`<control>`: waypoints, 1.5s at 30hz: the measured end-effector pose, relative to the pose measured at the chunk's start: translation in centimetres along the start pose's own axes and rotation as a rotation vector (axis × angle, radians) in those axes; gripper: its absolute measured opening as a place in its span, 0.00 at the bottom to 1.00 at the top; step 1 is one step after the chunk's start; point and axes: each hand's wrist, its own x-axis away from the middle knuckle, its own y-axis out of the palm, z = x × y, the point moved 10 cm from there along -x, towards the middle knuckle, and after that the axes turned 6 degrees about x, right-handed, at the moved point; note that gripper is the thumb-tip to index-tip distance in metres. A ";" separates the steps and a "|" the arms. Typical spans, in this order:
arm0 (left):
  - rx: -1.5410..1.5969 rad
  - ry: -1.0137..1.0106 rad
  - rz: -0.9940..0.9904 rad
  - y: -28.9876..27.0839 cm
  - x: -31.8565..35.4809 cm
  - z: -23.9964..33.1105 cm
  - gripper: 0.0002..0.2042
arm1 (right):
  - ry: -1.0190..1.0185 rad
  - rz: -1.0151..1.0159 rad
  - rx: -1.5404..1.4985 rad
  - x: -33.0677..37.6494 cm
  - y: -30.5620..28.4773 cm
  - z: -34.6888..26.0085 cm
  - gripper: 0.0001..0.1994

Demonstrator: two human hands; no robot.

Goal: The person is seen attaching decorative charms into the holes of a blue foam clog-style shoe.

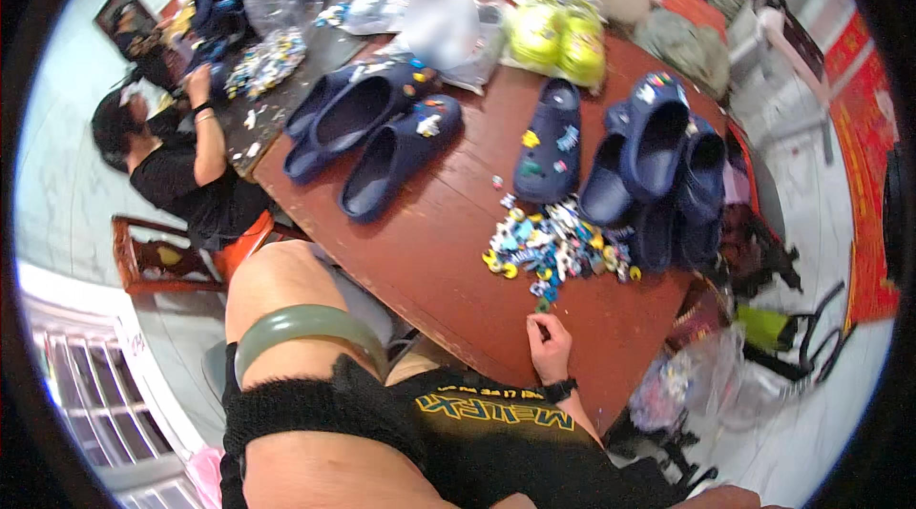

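My right hand (548,345) rests on the dark red wooden desk (429,251), fingers curled together, seemingly pinching one small colourful plastic shoe charm (542,304) at the near edge of the heap of charms (558,244). It looks light, stiff and small enough to slip, best nipped by its edges. My left hand is out of sight; only my forearm with a pale green bangle (307,326) shows. Navy foam clogs (382,127) lie beyond

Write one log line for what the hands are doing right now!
right hand: fingers curled at near edge of charm pile, grip unclear | left hand: out of view | table: dark blue clogs
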 end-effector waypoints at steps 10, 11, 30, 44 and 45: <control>0.130 -0.112 -0.119 1.1 -2.6 -3.2 0.20 | 0.023 0.016 -0.102 0.6 0.0 -1.1 0.02; 0.123 -0.104 -0.110 1.0 -2.7 -3.1 0.20 | 0.026 0.015 -0.102 0.6 -0.2 -1.0 0.02; -0.219 0.231 0.228 -3.9 0.9 5.4 0.18 | 0.110 0.012 0.005 0.7 -0.9 -0.4 0.02; 0.336 0.164 -0.071 -8.3 -5.2 0.2 0.16 | 0.105 -0.009 0.086 0.5 -0.4 -0.5 0.05; 0.347 0.169 -0.066 -8.7 -5.1 0.4 0.16 | 0.089 -0.013 0.110 0.6 -0.4 -0.8 0.05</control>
